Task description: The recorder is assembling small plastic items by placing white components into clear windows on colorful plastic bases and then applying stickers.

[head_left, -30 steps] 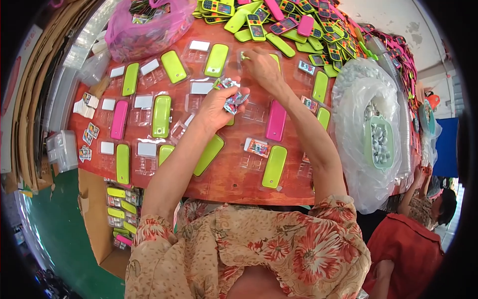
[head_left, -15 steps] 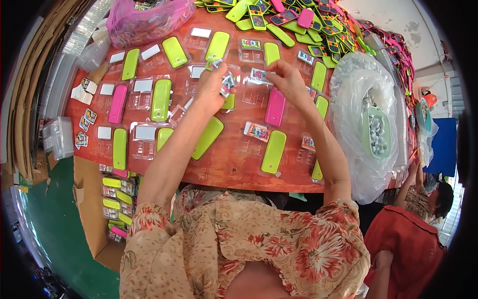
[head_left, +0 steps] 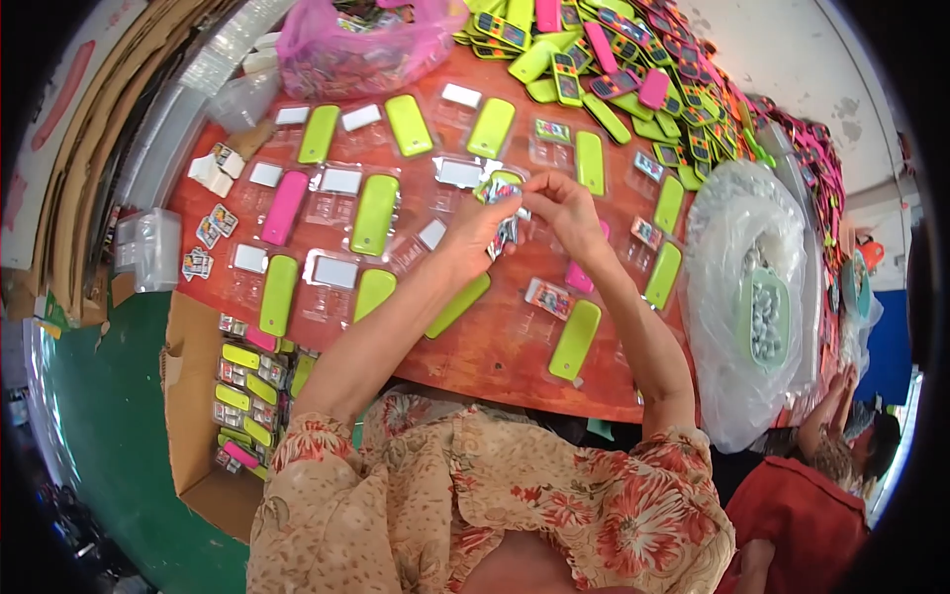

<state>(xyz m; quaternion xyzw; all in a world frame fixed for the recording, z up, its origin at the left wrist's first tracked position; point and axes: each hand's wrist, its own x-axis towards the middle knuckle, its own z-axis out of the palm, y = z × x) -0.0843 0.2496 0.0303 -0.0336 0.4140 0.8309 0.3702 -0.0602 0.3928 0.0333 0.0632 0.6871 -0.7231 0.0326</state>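
My left hand [head_left: 477, 234] is closed round a bunch of small printed cards [head_left: 505, 234], held above the middle of the red table. Right beside it, my right hand [head_left: 562, 213] pinches at the edge of those cards, thumb and fingertips together. Beneath the hands lie clear plastic blister trays, each with a toy phone; a lime green one [head_left: 461, 305] is partly covered by my left forearm. A pink toy phone [head_left: 577, 276] is half hidden by my right wrist. To its left, a tray holds a printed card [head_left: 548, 297] above a green toy phone [head_left: 575, 341].
Toy phones [head_left: 633, 74] are heaped at the far right. A pink bag [head_left: 366, 61] stands at the back. On the right, a green basket [head_left: 763, 319] of small silvery pieces sits in clear plastic. A cardboard box [head_left: 194, 416] holds packed trays below the table's left edge. A person [head_left: 802, 515] is at right.
My right hand has gone from a card over a tray to the cards in my left hand. The hands are now together. The whole view has shifted, so the table appears farther right and lower.
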